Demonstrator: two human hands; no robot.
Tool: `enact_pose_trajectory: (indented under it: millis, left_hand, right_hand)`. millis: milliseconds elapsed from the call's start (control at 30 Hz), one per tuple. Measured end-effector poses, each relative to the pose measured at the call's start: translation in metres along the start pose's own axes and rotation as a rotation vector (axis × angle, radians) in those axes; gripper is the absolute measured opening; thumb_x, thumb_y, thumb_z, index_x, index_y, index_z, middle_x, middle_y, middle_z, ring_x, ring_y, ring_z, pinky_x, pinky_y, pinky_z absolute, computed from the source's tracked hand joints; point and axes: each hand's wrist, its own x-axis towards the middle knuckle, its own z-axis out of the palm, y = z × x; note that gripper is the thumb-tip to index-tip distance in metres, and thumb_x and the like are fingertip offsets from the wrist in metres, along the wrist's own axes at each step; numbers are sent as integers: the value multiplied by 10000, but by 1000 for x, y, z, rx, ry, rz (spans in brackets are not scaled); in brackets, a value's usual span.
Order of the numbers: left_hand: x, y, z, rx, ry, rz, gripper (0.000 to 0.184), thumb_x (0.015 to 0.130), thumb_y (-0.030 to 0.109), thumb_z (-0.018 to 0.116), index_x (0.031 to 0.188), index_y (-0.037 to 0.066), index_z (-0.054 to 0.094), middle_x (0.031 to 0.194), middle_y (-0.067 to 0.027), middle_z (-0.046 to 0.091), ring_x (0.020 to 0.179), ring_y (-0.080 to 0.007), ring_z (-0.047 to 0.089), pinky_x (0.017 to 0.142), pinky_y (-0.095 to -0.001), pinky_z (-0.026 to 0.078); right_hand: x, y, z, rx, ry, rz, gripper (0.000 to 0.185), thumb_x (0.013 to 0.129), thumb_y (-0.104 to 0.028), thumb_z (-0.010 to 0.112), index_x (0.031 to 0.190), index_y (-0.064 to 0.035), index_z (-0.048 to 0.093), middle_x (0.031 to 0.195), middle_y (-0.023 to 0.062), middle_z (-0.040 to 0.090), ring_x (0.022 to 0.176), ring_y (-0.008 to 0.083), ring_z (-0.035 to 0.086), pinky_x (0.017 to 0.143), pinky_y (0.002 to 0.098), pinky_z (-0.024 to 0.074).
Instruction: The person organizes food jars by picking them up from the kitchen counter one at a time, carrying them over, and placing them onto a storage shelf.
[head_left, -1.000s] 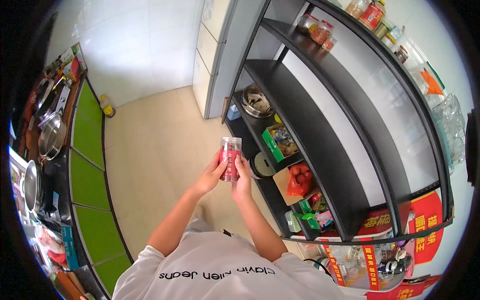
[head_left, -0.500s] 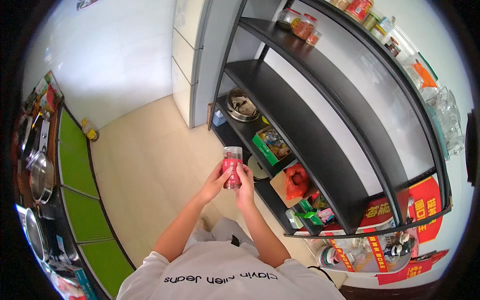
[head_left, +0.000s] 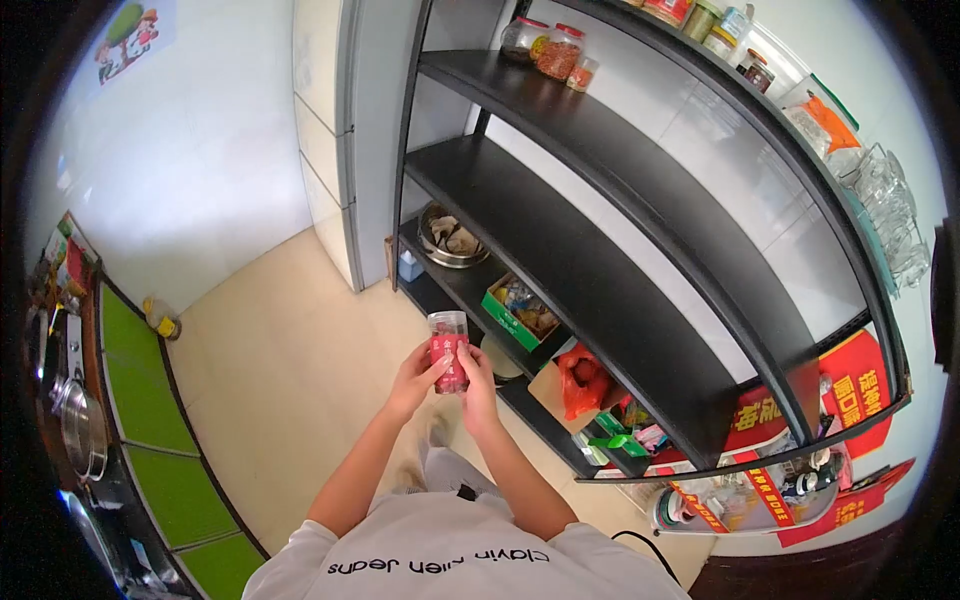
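A clear plastic jar (head_left: pixel 449 347) with a red label and a pale lid stands upright in front of my body. My left hand (head_left: pixel 415 383) is wrapped round its left side. On the right side my right hand (head_left: pixel 477 380) grips it too, with the thumb on the label. Dark contents show through the lower part of the jar; what they are I cannot make out. Beyond my hands is the black shelf rack (head_left: pixel 560 240).
Jars (head_left: pixel 557 52) sit on an upper shelf. Lower down are a steel pot (head_left: pixel 452 238), a green box (head_left: pixel 515 312) and a red plastic bag (head_left: pixel 582 380). At left runs a counter with green cabinet doors (head_left: pixel 150 400) and pans (head_left: pixel 82 430). An oil bottle (head_left: pixel 161 318) stands on the floor.
The view has shifted, so the rack sits further left. Both hands still hold the jar, which is now slightly lower and further left in view. A foot shows more on the floor.
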Motion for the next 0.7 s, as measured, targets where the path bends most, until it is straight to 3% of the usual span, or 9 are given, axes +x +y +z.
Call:
enact_pose_trajectory:
  millis: [133, 367, 700]
  left_hand:
    - [39, 3, 1, -1, -15, 21, 537, 890, 193, 636, 1335, -4, 408, 1172, -123, 585, 1047, -173, 570, 896, -304, 460]
    - [120, 15, 23, 23, -56, 38, 584, 861, 164, 668, 1339, -9, 381, 1152, -124, 592, 1020, -170, 580, 875, -302, 472]
    - [216, 49, 55, 37, -137, 139, 535, 858, 77, 655, 1335, -11, 431, 1165, -68, 587, 1036, -137, 565, 911, -291, 452]
  right_hand:
    - [38, -13, -1, 8, 18, 5, 452, 876, -355, 647, 1136, -21, 489, 1059, 81, 558, 928, 135, 567, 810, 274, 462]
    - [107, -53, -12, -3, -38, -80, 342, 907, -347, 609, 1051, -40, 567, 956, 25, 597, 856, 79, 558, 757, 237, 442]
    - [183, -113, -16, 30, -117, -188, 334, 921, -268, 605, 1142, -22, 554, 1026, 34, 608, 918, 83, 559, 796, 233, 445]
